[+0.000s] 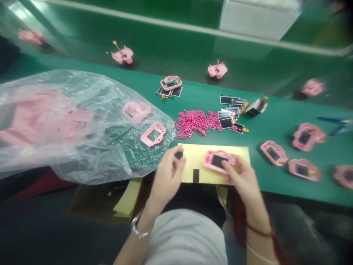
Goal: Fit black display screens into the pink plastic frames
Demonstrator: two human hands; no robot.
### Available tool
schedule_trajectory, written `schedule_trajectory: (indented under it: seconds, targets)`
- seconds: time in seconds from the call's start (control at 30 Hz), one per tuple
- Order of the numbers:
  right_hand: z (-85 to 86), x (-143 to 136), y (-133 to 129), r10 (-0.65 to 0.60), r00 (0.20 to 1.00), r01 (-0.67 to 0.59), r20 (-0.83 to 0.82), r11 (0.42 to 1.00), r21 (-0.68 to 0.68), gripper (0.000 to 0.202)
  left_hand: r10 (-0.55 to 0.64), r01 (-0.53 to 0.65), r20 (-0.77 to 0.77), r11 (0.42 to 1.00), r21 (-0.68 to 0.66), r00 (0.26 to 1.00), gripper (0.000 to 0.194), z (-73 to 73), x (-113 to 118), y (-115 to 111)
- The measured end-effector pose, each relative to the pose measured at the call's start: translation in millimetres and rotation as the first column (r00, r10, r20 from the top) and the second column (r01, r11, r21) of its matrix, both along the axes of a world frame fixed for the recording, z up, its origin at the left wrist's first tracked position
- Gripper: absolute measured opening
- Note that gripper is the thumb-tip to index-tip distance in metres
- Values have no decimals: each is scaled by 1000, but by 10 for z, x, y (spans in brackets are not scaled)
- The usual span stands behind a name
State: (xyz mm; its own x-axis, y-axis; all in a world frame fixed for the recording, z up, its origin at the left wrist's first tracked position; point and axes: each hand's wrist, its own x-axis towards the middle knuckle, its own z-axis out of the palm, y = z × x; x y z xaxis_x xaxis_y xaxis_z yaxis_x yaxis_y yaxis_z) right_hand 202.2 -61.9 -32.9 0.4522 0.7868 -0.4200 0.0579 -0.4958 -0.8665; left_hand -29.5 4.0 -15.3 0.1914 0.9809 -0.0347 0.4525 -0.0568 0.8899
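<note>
My right hand (241,176) is closed on a pink toy-camera shell (211,159) fitted with a dark screen, its thumb on the screen's edge. The shell is over a pale yellow sheet (190,151) at the bench's front edge. My left hand (167,173) is at the sheet's left end, thumb and fingers curled around a small black piece (178,154). A similar black rectangle (196,176) lies on the sheet. Just beyond is a pile of small magenta parts (194,122), with several small screens (228,112) on its right.
A clear plastic bag (110,154) of pink shells covers the left, with a pink front cover (153,134) at its end. Shells with screens (302,169) lie at right, near blue-handled pliers (338,125). Another shell (171,83) sits behind; pink parts (217,70) line the back.
</note>
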Motion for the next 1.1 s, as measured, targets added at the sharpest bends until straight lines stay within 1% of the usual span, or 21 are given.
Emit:
schedule_trajectory:
  seconds: [0.07, 0.1, 0.13, 0.17, 0.23, 0.27, 0.3, 0.33, 0.37, 0.43, 0.5, 0.57, 0.63, 0.7, 0.73, 0.8, 0.83, 0.87, 0.93, 1.0, 1.1]
  targets:
    - [-74, 426, -138, -198, 950, 215, 242, 976, -42, 68, 178, -131, -199, 964, 232, 964, 30, 2, -234, 165]
    - [-104, 650, -216, -242, 897, 293, 369, 952, -88, 69, 245, -147, -288, 935, 322, 926, 29, 8, -352, 268]
    - [-125, 862, -291, -229, 842, 336, 489, 931, -144, 67, 266, -118, -364, 917, 382, 893, 29, 16, -459, 382]
    - [-135, 1049, -358, -198, 757, 360, 623, 922, -144, 63, 257, -62, -433, 908, 415, 864, 30, 24, -550, 501]
    - [-119, 1304, -436, -157, 518, 375, 841, 925, -59, 60, 139, 124, -537, 897, 425, 832, 33, 31, -664, 745]
    - [-96, 1363, -435, -177, 390, 377, 903, 926, 19, 60, 51, 234, -580, 883, 407, 813, 35, 26, -688, 861]
    - [-67, 1374, -403, -213, 286, 367, 934, 925, 98, 59, -39, 340, -618, 862, 376, 785, 38, 17, -694, 968]
    - [-35, 1343, -337, -253, 223, 341, 941, 925, 168, 57, -115, 422, -649, 840, 340, 752, 39, 4, -687, 1062]
    - [-3, 1279, -240, -277, 213, 285, 937, 935, 211, 53, -176, 481, -671, 824, 300, 720, 40, -10, -674, 1139]
    - [44, 1089, 33, -230, 308, 71, 923, 973, 219, 42, -226, 510, -680, 824, 249, 697, 37, -27, -651, 1233]
    - [49, 890, 356, -68, 429, -197, 901, 966, 167, 37, -206, 452, -654, 861, 232, 728, 32, -22, -658, 1247]
    - [4, 745, 646, 31, 469, -341, 883, 928, 148, 38, -140, 337, -613, 916, 218, 777, 29, 2, -699, 1198]
    - [-74, 667, 830, 78, 474, -384, 877, 915, 126, 33, -63, 209, -563, 958, 197, 824, 30, 24, -747, 1103]
    - [-153, 637, 889, 87, 478, -387, 874, 914, 121, 28, -2, 103, -474, 977, 187, 881, 32, 31, -765, 979]
    - [-183, 633, 882, 84, 486, -389, 870, 912, 129, 27, 18, 51, -387, 985, 166, 922, 33, 27, -751, 909]
    - [-220, 639, 832, 83, 511, -397, 856, 905, 149, 27, 43, -43, -53, 999, 1, 998, 29, 10, -672, 760]
    - [-229, 648, 805, 79, 531, -398, 843, 902, 166, 28, 69, -52, 143, 992, -117, 987, 24, 1, -608, 683]
    - [-234, 663, 784, 60, 552, -388, 831, 901, 192, 31, 102, -33, 305, 974, -222, 947, 21, -7, -534, 607]
    - [-242, 716, 771, -17, 569, -344, 822, 903, 257, 36, 162, 47, 514, 928, -369, 842, 24, -11, -368, 462]
    - [-248, 809, 796, -83, 545, -303, 834, 909, 288, 37, 202, 122, 612, 887, -445, 765, 27, 3, -215, 337]
    - [-220, 1019, 894, -24, 512, -319, 859, 923, 216, 32, 249, 208, 714, 849, -486, 654, 29, 45, -69, 213]
